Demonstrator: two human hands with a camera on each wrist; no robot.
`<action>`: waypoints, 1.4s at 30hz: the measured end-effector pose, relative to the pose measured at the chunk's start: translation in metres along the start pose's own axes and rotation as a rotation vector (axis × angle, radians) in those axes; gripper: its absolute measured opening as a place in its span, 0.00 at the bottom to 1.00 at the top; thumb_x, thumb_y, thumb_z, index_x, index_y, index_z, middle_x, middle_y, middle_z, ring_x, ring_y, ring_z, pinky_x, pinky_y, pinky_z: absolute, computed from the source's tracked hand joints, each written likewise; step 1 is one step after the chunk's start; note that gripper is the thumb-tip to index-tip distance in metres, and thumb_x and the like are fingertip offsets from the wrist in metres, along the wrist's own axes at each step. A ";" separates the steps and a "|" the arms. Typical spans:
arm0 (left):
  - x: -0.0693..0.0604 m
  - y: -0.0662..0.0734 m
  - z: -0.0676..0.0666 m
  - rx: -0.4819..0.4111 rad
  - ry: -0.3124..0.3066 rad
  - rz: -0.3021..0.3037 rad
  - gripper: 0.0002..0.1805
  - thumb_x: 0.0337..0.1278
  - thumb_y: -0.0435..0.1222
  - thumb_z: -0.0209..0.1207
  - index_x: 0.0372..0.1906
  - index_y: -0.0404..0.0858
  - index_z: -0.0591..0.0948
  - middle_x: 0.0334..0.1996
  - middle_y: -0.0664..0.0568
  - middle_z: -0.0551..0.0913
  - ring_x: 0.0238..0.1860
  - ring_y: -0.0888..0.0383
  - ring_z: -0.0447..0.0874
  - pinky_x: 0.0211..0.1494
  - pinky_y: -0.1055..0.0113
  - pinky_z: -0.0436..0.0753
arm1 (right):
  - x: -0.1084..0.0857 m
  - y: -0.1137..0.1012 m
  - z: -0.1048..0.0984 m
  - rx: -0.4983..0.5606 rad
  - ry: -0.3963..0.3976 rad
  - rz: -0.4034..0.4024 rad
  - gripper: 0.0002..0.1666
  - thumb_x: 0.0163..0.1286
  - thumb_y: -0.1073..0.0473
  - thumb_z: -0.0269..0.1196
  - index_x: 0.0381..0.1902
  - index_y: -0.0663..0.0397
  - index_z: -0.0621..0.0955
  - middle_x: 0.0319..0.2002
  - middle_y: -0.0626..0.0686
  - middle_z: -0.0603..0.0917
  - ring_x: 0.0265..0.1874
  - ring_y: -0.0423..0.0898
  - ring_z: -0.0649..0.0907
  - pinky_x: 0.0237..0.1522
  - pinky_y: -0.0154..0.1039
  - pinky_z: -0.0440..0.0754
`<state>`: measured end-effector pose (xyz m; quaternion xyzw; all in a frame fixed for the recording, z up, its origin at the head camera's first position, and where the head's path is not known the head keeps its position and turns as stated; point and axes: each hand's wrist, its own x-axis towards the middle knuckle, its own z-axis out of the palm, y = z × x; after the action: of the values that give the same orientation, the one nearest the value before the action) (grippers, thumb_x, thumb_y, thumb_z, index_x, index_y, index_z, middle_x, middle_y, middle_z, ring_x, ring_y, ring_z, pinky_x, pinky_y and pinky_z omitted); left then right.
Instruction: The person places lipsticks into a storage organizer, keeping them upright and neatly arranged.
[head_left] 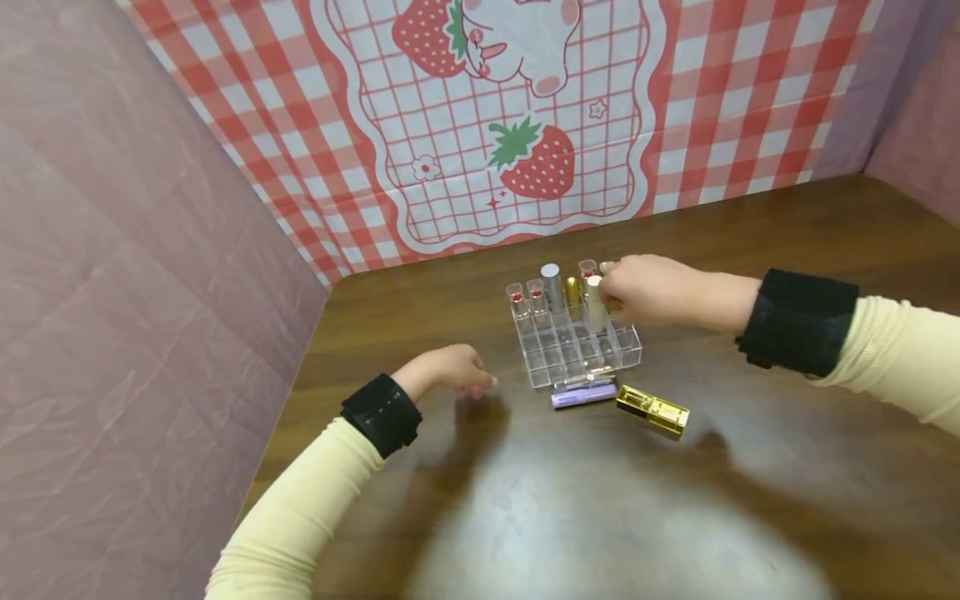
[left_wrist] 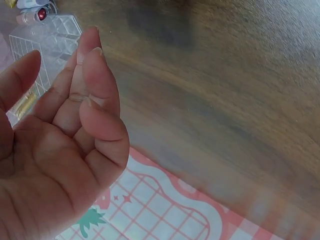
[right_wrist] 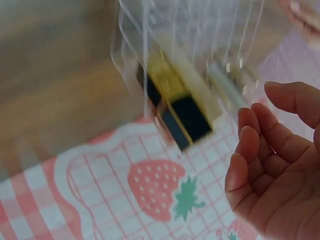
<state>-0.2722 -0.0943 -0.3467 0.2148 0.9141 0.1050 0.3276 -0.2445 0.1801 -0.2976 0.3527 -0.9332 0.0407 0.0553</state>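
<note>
A clear lipstick organizer (head_left: pixel 536 354) stands on the table, with several lipsticks in its back rows. Among them are a silver-grey tube (head_left: pixel 553 287), a cream tube (head_left: pixel 596 304) and small clear-capped ones with red (head_left: pixel 536 293). My right hand (head_left: pixel 647 287) is over the organizer's right side, beside the cream tube. In the right wrist view, this hand (right_wrist: pixel 280 165) has bent fingers apart from the thumb and nothing between them; a black and gold lipstick (right_wrist: pixel 182 112) stands near it. My left hand (head_left: pixel 448 368) hovers left of the organizer, its palm (left_wrist: pixel 55 165) holding nothing.
Before the organizer lie a purple tube (head_left: pixel 583 396), a thin pinkish tube (head_left: pixel 588 379) and a shiny gold case (head_left: pixel 652 411). A strawberry-print checked cloth (head_left: pixel 697 108) hangs behind the wooden table (head_left: pixel 525 500); pink fabric (head_left: pixel 112 292) hangs at the left.
</note>
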 end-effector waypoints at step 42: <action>0.006 0.079 -0.024 0.145 0.244 0.272 0.17 0.50 0.41 0.63 0.45 0.36 0.81 0.37 0.50 0.83 0.37 0.60 0.79 0.41 0.72 0.75 | -0.010 -0.027 -0.006 0.163 -0.181 0.217 0.04 0.47 0.64 0.62 0.19 0.53 0.76 0.17 0.47 0.73 0.17 0.41 0.68 0.20 0.36 0.65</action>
<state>-0.2659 -0.0225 -0.3054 0.3450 0.9147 0.1072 0.1810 -0.2190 0.1670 -0.2918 0.2552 -0.9607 0.0898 -0.0626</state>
